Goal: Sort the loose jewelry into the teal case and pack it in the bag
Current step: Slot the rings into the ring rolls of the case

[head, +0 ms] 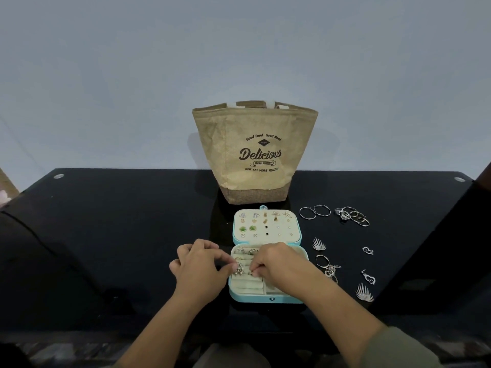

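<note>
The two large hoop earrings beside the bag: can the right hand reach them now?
Probably yes. The right hand is at the teal case, the hoop earrings lie uncovered on the black table beyond it, and nothing stands between.

Case [255, 299]: teal shell, cream lining. Bag [239, 181]: tan, dark-brown lettering, darker woven base. Loose jewelry [318, 244]: silver. Table [119, 235]: black.

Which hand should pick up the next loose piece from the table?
Right, probably. The loose jewelry all lies right of the teal case, beside the right hand; the left hand would have to cross the case.
</note>
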`<state>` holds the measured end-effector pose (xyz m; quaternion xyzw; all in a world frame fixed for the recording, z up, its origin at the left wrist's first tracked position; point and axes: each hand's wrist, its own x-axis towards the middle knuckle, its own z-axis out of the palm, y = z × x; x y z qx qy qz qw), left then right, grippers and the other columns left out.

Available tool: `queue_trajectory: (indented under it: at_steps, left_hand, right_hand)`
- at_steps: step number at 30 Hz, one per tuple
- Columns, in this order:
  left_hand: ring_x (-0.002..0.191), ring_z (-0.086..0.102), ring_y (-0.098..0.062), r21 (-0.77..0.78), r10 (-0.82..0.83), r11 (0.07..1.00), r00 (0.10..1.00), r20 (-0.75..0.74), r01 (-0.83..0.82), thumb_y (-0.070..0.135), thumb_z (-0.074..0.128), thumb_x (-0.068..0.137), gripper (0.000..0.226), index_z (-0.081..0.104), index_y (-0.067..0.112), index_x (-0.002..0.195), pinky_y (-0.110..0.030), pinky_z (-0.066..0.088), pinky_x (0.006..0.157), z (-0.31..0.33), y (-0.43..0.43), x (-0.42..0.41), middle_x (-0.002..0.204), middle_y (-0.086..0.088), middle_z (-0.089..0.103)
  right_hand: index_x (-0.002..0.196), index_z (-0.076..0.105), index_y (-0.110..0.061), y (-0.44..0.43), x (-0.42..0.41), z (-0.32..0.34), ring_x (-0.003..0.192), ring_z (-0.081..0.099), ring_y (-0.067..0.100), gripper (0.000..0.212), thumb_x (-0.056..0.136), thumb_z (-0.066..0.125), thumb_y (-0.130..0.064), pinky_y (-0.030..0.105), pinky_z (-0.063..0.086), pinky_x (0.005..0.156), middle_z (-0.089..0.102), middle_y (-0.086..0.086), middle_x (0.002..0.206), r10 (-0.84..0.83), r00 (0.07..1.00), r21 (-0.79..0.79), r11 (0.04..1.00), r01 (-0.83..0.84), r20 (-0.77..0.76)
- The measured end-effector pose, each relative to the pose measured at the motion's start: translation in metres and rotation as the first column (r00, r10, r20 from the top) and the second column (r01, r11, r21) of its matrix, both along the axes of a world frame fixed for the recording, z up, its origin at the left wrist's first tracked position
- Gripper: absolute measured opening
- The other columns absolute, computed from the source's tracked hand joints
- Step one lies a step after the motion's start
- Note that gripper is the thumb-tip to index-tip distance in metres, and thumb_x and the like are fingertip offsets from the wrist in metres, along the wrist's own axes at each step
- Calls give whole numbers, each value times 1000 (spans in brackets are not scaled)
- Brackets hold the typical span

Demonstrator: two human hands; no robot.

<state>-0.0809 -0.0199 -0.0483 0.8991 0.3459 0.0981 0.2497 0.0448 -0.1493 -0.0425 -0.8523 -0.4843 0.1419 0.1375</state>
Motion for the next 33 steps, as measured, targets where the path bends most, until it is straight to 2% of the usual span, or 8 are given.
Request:
queue_trajectory:
  at_steps: [3,9,14,18,21,23,28,33]
  left_hand:
    - [122,26,-12,98,-5,995,999,-54,10,59,67,80,16,70,46,88,-37,22,97,2,-3,1,115,24,41]
    - [122,26,-16,217,-20,976,997,-78,36,56,63,85,16,69,45,95,-38,23,98,13,-16,6,118,20,41]
    - [117,27,-11,163,-197,970,977,76,183,45,62,90,8,68,42,94,-30,18,92,24,-44,30,113,22,45]
    - [117,28,-11,107,-314,946,948,53,307,43,59,93,12,66,43,102,-29,18,89,30,-67,54,114,21,46]
    - [118,29,-12,69,-390,920,919,57,386,42,57,94,14,65,43,106,-30,19,89,31,-86,72,116,18,50]
    - [117,30,-13,52,-422,906,905,58,419,38,54,97,16,65,42,107,-30,20,89,29,-98,82,115,17,52]
    - [112,34,-12,37,-452,892,890,65,451,34,54,97,18,66,42,108,-30,21,85,16,-125,108,104,21,51]
    - [111,37,-10,37,-461,887,886,49,460,36,57,94,16,66,41,107,-31,23,89,5,-141,122,100,20,52]
  right_hand:
    - [105,72,-20,2,-1,-7,102,60,15,18,92,59,-17,19,40,75,65,-3,109,-10,1000,2,1000,10,10]
    - [102,74,-21,-7,-7,-10,98,60,18,19,90,60,-19,28,48,82,64,-1,105,-37,999,78,996,35,19]
    - [107,73,-24,-37,1,3,96,61,18,20,89,63,-22,31,48,84,66,0,103,-62,998,182,982,58,19]
    - [106,71,-27,-78,22,18,92,61,13,21,89,63,-18,32,50,83,65,-6,97,-120,992,150,981,124,-36]
    - [104,72,-26,-106,42,27,87,63,10,21,91,60,-15,27,50,82,65,-8,94,-193,981,124,973,195,-24]
    - [106,72,-25,-121,54,29,89,64,9,22,92,58,-14,22,49,81,68,-7,98,-243,970,102,965,242,-9]
    - [106,71,-27,-154,81,21,84,60,7,25,92,57,-12,22,49,80,68,-6,97,-299,954,60,953,298,0]
    - [103,70,-31,-172,92,1,85,64,5,24,90,59,-14,28,54,82,67,-12,93,-346,937,46,936,348,-50]
